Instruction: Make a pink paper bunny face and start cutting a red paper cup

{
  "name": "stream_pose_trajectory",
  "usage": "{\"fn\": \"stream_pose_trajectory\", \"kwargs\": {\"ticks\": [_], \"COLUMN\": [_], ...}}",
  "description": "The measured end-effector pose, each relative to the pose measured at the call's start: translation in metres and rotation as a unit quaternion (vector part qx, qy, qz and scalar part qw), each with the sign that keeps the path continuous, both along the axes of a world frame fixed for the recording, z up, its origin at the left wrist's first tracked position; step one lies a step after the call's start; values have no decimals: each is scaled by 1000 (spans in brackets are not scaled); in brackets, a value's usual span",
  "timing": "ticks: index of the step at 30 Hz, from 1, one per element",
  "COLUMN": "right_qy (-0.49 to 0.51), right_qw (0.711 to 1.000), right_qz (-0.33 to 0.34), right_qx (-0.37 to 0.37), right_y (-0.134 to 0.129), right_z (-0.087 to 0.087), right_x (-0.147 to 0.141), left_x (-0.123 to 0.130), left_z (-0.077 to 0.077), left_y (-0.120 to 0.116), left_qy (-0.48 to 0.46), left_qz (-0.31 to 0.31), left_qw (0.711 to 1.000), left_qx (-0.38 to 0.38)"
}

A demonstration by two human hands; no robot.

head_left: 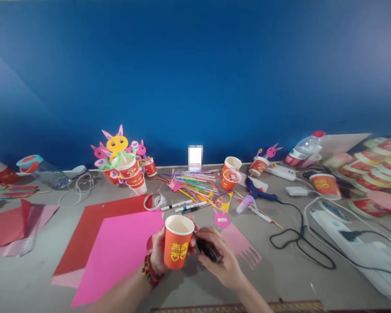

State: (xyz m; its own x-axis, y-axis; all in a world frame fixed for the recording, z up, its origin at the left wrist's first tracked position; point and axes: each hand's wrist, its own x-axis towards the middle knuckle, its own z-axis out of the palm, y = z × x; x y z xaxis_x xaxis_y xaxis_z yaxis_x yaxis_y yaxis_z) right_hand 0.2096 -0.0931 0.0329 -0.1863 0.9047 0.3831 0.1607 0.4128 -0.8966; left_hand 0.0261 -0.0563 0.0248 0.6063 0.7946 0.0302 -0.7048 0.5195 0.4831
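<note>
In the head view, my left hand (159, 254) is wrapped around an orange paper cup (177, 243) with yellow double characters. The cup is upright, its white open rim tilted slightly toward me. My right hand (223, 256) is closed on black-handled scissors (207, 250) close to the cup's right side. Their blades are mostly hidden, so I cannot tell whether they touch the cup. Beneath and left of my left hand lie a bright pink sheet (117, 256) and a red sheet (81, 234). A pale pink paper piece with cut strips (243, 245) is right of my right hand.
Several pens (190, 206) and a pile of coloured sticks (195, 184) lie beyond the cup. Decorated cups (127, 174) stand back left. A blue glue gun (260, 191) with a looping black cord, a power strip (342, 248) and stacked cups (378, 169) occupy the right side.
</note>
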Motion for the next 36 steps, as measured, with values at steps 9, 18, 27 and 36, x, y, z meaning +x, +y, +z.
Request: {"fn": "stream_pose_trajectory", "kwargs": {"ticks": [9,18,27,36], "right_qy": [-141,-18,98,94], "right_qw": [989,998,978,989], "right_qz": [34,17,115,-88], "right_qx": [11,-60,-143,-67], "right_y": [4,7,4,8], "right_z": [10,6,7,-6], "right_x": [9,21,31,7], "left_x": [-3,-1,-3,3], "left_z": [-8,-16,-27,-14], "left_y": [4,2,0,-1], "left_qy": [16,-6,-17,18], "left_qz": [-16,-52,-83,-117], "left_qw": [1000,998,994,990], "left_qx": [9,40,74,79]}}
